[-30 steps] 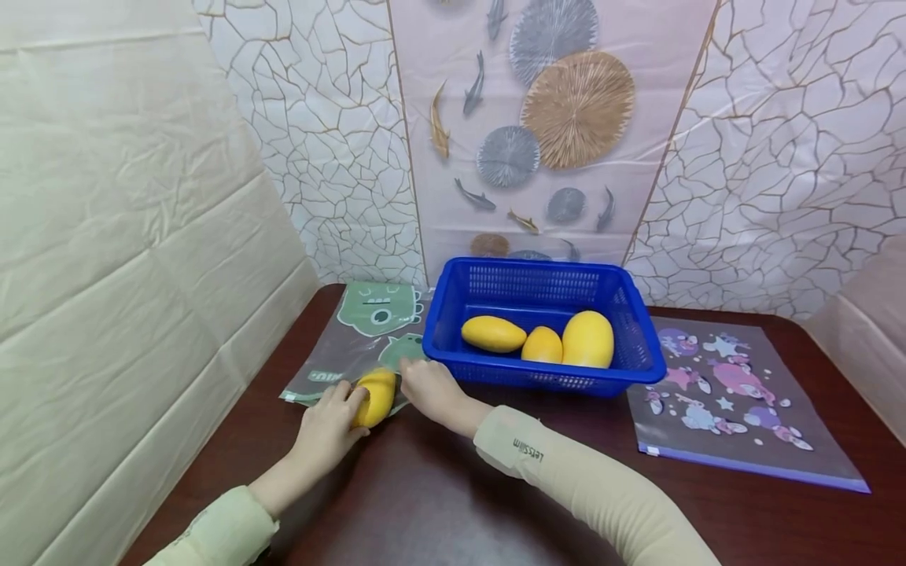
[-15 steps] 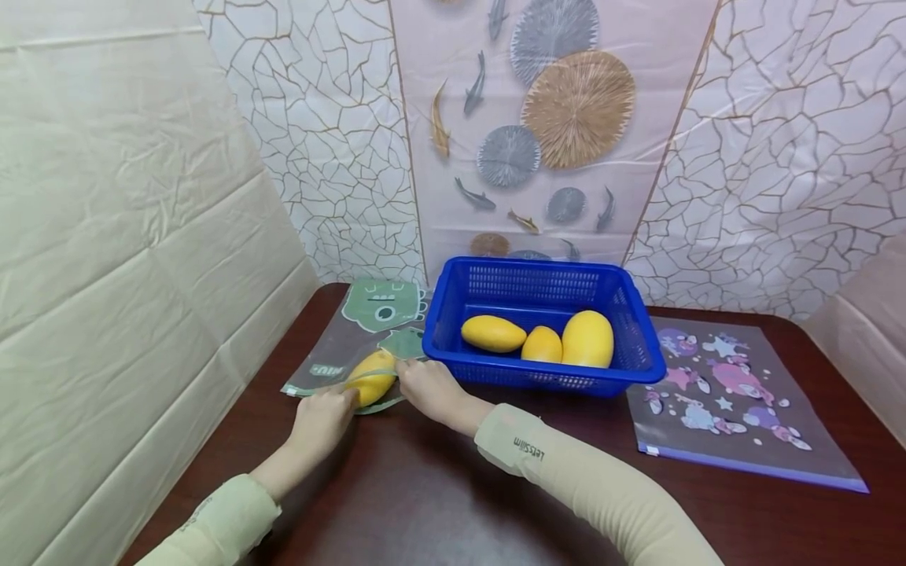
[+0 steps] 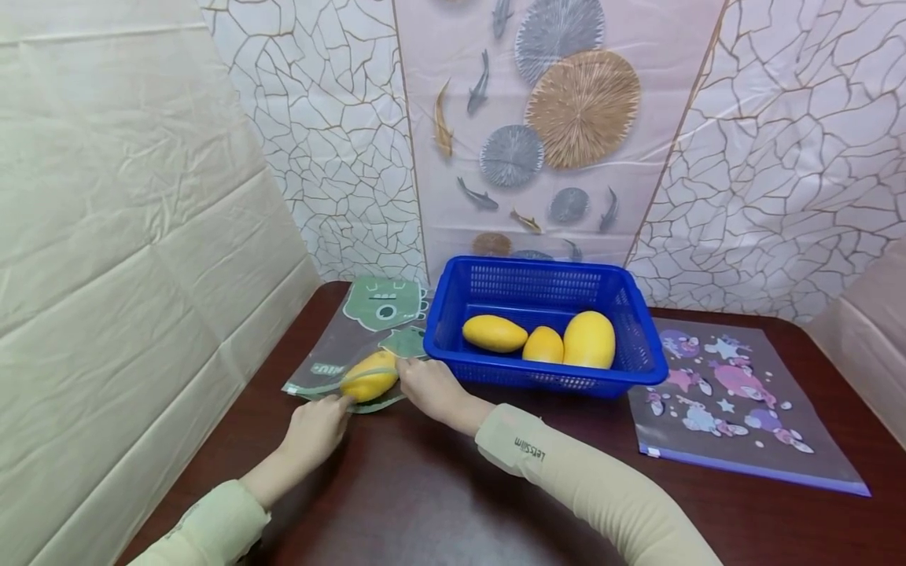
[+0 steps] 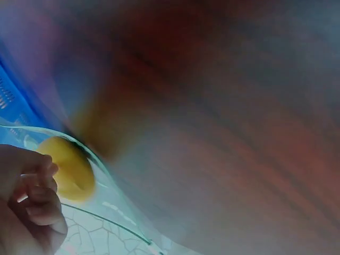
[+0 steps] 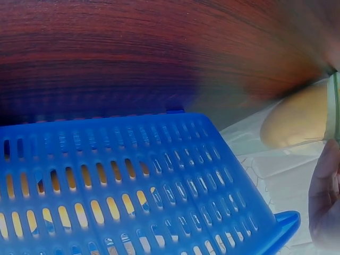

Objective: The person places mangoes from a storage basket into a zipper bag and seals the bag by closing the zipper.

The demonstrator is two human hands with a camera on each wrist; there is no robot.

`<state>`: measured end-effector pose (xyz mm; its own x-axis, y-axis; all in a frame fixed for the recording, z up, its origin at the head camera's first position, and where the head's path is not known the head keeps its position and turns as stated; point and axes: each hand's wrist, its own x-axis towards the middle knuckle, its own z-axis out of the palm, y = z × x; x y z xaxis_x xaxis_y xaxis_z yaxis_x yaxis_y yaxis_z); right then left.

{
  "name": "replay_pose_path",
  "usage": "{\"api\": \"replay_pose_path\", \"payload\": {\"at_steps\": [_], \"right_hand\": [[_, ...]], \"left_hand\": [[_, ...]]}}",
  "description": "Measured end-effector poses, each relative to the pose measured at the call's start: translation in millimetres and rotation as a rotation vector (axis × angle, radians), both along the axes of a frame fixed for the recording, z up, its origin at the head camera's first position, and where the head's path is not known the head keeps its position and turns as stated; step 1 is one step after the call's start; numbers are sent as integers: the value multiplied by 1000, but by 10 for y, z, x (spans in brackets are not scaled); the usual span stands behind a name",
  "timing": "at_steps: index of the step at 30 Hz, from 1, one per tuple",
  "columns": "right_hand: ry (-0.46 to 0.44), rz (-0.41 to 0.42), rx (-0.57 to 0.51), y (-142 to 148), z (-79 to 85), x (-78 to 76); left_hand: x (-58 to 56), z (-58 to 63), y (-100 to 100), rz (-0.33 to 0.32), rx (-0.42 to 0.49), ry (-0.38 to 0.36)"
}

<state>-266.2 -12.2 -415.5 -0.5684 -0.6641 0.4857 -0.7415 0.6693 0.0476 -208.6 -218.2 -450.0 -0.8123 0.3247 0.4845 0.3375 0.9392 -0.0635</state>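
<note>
A yellow mango (image 3: 370, 376) lies in the mouth of a clear zip bag (image 3: 329, 346) with green cartoon prints, at the table's back left. The bag's upper rim crosses over the fruit. My right hand (image 3: 429, 387) pinches this rim at its right end; in the right wrist view the green-edged rim (image 5: 333, 109) meets those fingers. At the near end of the mango is my left hand (image 3: 311, 428), fingers curled. In the left wrist view its fingertips are close to the mango (image 4: 71, 169); whether they pinch the bag's rim is unclear.
A blue basket (image 3: 545, 376) holding several yellow mangoes (image 3: 494, 333) stands just right of my right hand. Farther right, another zip bag (image 3: 750, 393) with purple edging and cartoon prints lies flat. Patterned sheets hang behind the dark wooden table (image 3: 439, 503).
My left hand first gripped the mango, then moved to the bag's rim, and has now drawn slightly down and left. The mango sits further into the bag. My right hand stays at the rim.
</note>
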Motion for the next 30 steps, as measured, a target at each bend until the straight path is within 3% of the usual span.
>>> {"api": "replay_pose_path", "payload": {"at_steps": [9, 12, 19, 24, 30], "right_hand": [[45, -30, -9, 16, -1, -4], [45, -30, -20, 24, -8, 2], [47, -13, -37, 37, -10, -11], [25, -36, -32, 44, -2, -32], [9, -32, -12, 44, -6, -32]], "left_hand": [[-170, 82, 188, 59, -36, -240], [-260, 102, 263, 84, -31, -262], [-378, 128, 351, 169, -28, -236], [-382, 128, 368, 220, -56, -299], [-267, 121, 378, 215, -93, -386]]}}
